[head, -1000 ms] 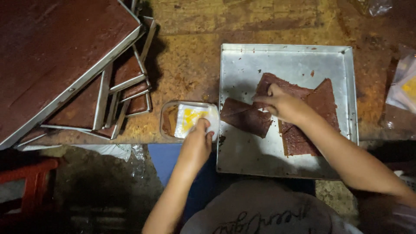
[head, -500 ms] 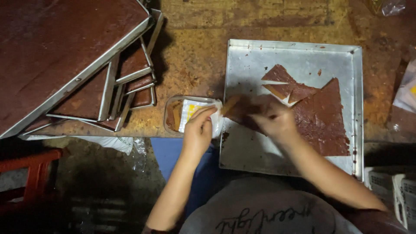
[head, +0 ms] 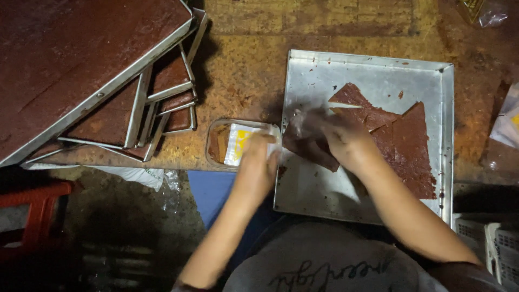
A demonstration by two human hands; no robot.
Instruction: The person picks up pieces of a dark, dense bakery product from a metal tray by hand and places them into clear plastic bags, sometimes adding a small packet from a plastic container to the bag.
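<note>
A metal tray point(head: 378, 70) lies on the wooden table and holds pieces of a thin dark red-brown sheet point(head: 403, 140). My right hand point(head: 343, 141) grips one piece of that sheet point(head: 308, 146) at the tray's left side; the hand is blurred by motion. My left hand point(head: 258, 167) rests on the right edge of a small clear plastic container point(head: 221, 141), which has a white and yellow label inside and a brown piece at its left end.
A fanned stack of metal trays point(head: 97, 86) filled with the same dark sheet covers the table's left part. Plastic bags point(head: 505, 121) lie at the right edge. A red stool point(head: 38, 216) and a white basket point(head: 486, 238) stand below the table.
My right hand has pulled a piece of the sheet leftward across the tray toward the small container. My left hand stays at the container.
</note>
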